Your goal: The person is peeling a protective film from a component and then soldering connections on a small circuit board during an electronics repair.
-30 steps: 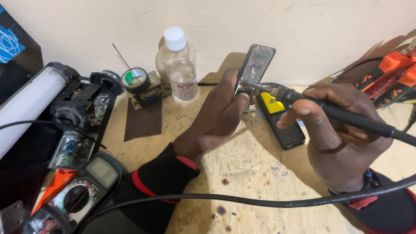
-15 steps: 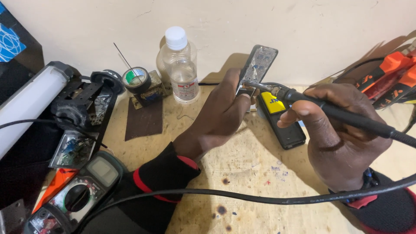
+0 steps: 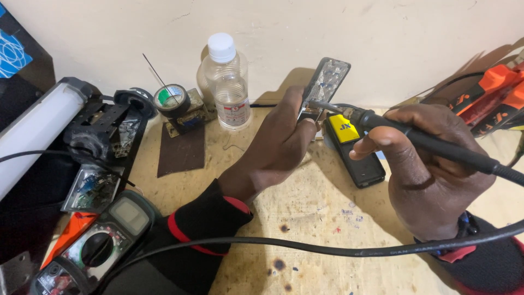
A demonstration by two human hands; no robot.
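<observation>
The left hand (image 3: 278, 145) pinches a small silvery board (image 3: 326, 83) upright above the table (image 3: 305, 218), fingers pressed on its lower edge. The right hand (image 3: 431, 164) wraps its fingers around a soldering iron (image 3: 415, 139), its tip touching the board's lower end. It seems best to brace both wrists, keep the tip on one joint only, and hold the fingers clear of the heat.

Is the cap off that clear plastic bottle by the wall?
No, the bottle stands upright with its white cap on.
</observation>
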